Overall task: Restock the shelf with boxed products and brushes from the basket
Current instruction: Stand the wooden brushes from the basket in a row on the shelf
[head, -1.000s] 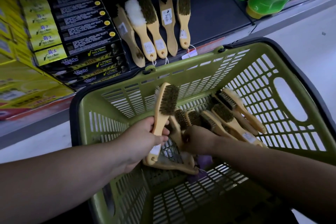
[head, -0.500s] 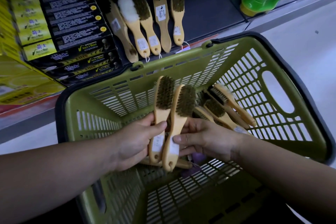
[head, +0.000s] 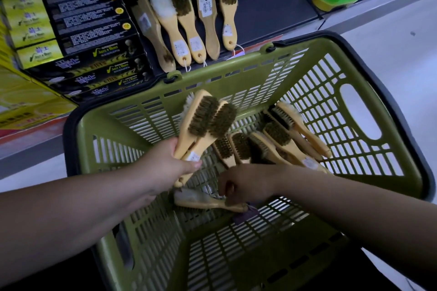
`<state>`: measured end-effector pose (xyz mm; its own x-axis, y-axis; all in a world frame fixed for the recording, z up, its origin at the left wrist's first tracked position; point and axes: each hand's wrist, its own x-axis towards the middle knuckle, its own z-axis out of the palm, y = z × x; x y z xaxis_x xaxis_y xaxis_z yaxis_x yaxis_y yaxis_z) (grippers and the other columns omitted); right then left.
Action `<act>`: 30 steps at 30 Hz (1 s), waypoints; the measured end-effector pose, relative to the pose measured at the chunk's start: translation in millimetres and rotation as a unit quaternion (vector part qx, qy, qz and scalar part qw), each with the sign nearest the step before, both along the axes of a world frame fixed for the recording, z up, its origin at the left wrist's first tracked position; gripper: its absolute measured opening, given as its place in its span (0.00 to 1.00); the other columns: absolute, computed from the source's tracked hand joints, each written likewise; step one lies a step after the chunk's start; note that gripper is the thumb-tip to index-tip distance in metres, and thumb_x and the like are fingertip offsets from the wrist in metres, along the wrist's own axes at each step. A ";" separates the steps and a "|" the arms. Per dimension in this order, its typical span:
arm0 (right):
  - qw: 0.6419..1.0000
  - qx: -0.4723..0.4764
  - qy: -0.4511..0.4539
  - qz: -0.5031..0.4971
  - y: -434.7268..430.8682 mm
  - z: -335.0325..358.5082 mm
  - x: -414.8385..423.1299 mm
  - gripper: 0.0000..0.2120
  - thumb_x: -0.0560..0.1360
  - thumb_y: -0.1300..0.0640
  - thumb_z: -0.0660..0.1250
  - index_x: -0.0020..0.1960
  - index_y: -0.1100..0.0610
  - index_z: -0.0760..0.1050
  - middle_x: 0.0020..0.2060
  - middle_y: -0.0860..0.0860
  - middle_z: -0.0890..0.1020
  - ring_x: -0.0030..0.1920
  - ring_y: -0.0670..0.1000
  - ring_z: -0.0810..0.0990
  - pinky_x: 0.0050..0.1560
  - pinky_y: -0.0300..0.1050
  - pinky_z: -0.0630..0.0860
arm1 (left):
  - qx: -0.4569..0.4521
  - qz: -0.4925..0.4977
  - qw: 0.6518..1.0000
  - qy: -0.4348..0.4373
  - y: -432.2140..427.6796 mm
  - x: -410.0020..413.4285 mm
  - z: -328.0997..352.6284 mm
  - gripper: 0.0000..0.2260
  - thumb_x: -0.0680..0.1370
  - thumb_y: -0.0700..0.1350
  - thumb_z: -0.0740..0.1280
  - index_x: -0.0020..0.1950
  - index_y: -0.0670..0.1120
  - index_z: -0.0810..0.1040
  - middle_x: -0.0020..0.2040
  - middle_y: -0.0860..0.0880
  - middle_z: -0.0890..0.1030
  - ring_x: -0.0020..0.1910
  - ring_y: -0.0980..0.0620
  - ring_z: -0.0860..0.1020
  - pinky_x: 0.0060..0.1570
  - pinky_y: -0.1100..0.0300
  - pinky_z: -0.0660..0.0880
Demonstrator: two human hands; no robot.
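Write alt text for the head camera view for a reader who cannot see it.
A person's left hand holds two wooden brushes above a green basket, while the right hand reaches down to another brush on the basket floor. More brushes lie in the basket, and five lie on the dark shelf beside black boxes.

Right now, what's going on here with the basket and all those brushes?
A person is restocking shoe brushes from a green basket onto a shelf. The left hand holds two wooden brushes by their handles above the basket. The right hand reaches down to another brush lying on the basket floor. More brushes lie against the far wall. Five brushes already lie on the shelf beside black boxes.
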<state>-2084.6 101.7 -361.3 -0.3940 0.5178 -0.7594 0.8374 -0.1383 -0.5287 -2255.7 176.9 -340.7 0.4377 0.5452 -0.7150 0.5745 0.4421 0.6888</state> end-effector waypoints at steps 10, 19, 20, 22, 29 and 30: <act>0.962 -0.011 -0.197 0.189 -19.8 -53.9 -29.1 0.18 0.76 0.60 0.63 0.66 0.61 0.68 0.62 0.59 0.75 0.60 0.59 0.76 0.51 0.52 0.73 | -0.035 0.038 0.998 0.019 5.6 1.0 -6.8 0.10 0.71 0.34 0.70 0.43 0.50 0.78 0.39 0.50 0.82 0.41 0.50 0.78 0.36 0.58 0.70; 0.944 -0.158 0.184 -0.224 -15.0 30.6 58.4 0.13 0.69 0.61 0.73 0.52 0.56 0.78 0.47 0.47 0.83 0.51 0.47 0.81 0.55 0.46 0.77 | -0.184 0.108 0.969 -0.126 -8.7 10.9 13.3 0.13 0.65 0.52 0.69 0.43 0.45 0.78 0.29 0.53 0.76 0.27 0.57 0.73 0.34 0.60 0.73; 0.917 -0.144 0.231 -0.293 -19.4 37.2 54.2 0.11 0.69 0.62 0.72 0.51 0.56 0.79 0.46 0.49 0.84 0.50 0.49 0.82 0.51 0.45 0.79 | -0.191 0.120 0.964 -0.140 -10.7 12.3 16.9 0.12 0.65 0.51 0.68 0.43 0.44 0.78 0.29 0.52 0.76 0.28 0.56 0.73 0.34 0.61 0.74; 0.856 -0.116 0.306 -0.400 -25.6 45.4 42.9 0.09 0.69 0.65 0.70 0.48 0.58 0.80 0.43 0.52 0.84 0.46 0.50 0.83 0.45 0.42 0.79 | -0.198 0.133 0.958 -0.160 -15.0 16.3 23.8 0.12 0.65 0.50 0.68 0.43 0.44 0.78 0.31 0.50 0.78 0.29 0.55 0.75 0.33 0.61 0.74; 0.778 0.027 0.355 -0.517 -7.8 68.2 37.2 0.14 0.65 0.62 0.70 0.51 0.59 0.78 0.48 0.61 0.83 0.50 0.59 0.82 0.53 0.55 0.78 | -0.148 0.108 0.959 -0.217 -13.2 46.5 48.0 0.22 0.67 0.48 0.67 0.61 0.46 0.75 0.54 0.42 0.83 0.53 0.41 0.80 0.52 0.41 0.75; 0.770 0.049 0.356 -0.527 -4.4 71.6 39.0 0.15 0.65 0.62 0.70 0.51 0.60 0.78 0.46 0.59 0.84 0.47 0.57 0.83 0.49 0.50 0.81 | -0.133 0.110 0.961 -0.218 -9.1 49.0 52.1 0.22 0.66 0.48 0.68 0.60 0.47 0.76 0.52 0.42 0.83 0.51 0.42 0.81 0.51 0.40 0.75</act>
<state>-2045.6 97.3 -289.7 -0.0141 0.8762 -0.4817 -0.2202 -0.4726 -0.8533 -2206.7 167.8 -288.6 0.6219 0.4828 -0.6166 0.1297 0.7130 0.6891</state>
